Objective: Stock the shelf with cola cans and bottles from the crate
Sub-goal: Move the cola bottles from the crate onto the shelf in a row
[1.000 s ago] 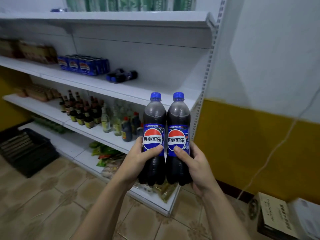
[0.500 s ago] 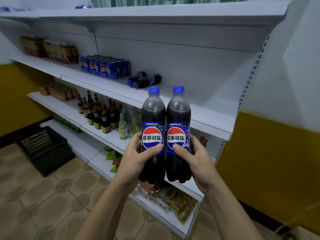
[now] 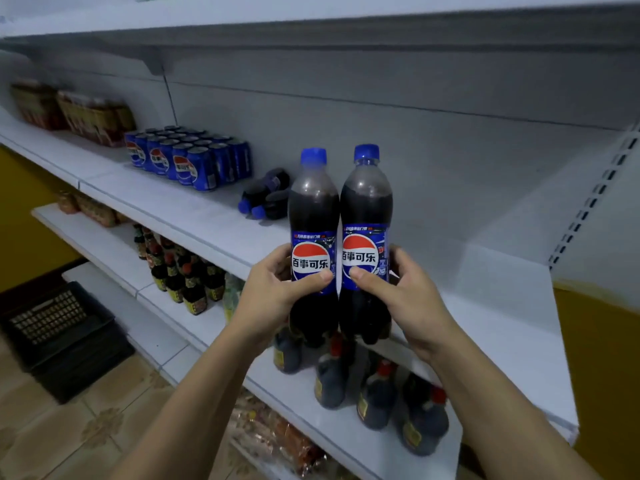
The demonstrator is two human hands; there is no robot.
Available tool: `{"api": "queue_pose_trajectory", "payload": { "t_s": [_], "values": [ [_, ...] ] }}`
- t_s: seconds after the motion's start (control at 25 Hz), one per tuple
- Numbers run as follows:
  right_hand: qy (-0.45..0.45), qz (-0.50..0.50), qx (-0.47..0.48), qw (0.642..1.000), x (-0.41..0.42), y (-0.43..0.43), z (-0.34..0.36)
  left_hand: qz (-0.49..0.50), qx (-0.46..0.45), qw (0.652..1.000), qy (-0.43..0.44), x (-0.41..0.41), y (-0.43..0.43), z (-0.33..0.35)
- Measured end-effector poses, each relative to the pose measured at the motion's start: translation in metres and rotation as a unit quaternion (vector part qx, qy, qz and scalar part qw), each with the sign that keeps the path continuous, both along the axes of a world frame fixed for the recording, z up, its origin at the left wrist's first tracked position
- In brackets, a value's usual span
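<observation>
Upright, side by side: one cola bottle (image 3: pixel 313 237) per grip.

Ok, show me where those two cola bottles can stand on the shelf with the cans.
Free: the white shelf from the lying bottles rightward to the perforated end upright, and the front strip before the cola cans. Crowded: the left stretch, where the cans sit against brown packs. The left hand and right hand each hold a bottle upright over the free span.
</observation>
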State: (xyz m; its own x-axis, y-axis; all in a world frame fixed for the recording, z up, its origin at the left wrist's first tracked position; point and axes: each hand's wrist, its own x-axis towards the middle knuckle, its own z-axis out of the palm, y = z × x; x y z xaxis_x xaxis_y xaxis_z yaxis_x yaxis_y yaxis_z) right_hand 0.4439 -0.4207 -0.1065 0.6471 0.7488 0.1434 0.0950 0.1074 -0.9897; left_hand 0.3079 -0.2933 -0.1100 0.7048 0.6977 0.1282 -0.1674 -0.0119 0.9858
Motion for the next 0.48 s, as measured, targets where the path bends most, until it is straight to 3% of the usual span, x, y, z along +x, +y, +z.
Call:
{"api": "queue_pose_trajectory", "payload": {
  "t_s": [0.28,0.48],
  "values": [
    [-0.08,-0.048,-0.067,0.993,0.058,0.072,0.01,0.005,0.097,0.992,0.078,0.064,0.087,0.003],
    [-0.105,-0.101,-0.102,0.984,0.087,0.131,0.009,-0.058,0.205,0.97,0.116,0.111,0.171,0.009]
  ]
}}
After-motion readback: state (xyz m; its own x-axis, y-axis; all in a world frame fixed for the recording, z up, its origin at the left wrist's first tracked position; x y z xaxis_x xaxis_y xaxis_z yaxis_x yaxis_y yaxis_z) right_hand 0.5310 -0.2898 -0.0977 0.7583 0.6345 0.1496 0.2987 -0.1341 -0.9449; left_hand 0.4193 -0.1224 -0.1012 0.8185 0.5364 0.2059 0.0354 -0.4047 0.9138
